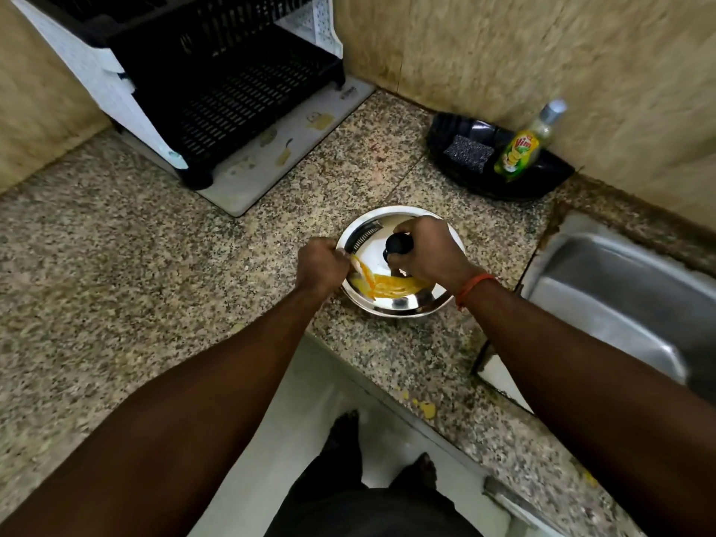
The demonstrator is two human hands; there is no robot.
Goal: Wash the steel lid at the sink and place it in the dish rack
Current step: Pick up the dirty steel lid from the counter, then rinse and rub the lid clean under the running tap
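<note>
A round steel lid (403, 300) with a black knob (399, 244) lies on the granite counter, smeared with yellow-orange food on its near side. My right hand (430, 253) is closed around the knob. My left hand (323, 265) grips the lid's left rim. The steel sink (620, 300) lies to the right of the lid. The black and white dish rack (217, 87) stands at the back left.
A black tray (542, 184) at the back right holds a dark scrub pad (469, 151) and a dish soap bottle (523, 149). The rack sits on a white mat (271, 160). Yellow food bits (428, 409) lie near the counter's front edge. Tiled walls enclose the corner.
</note>
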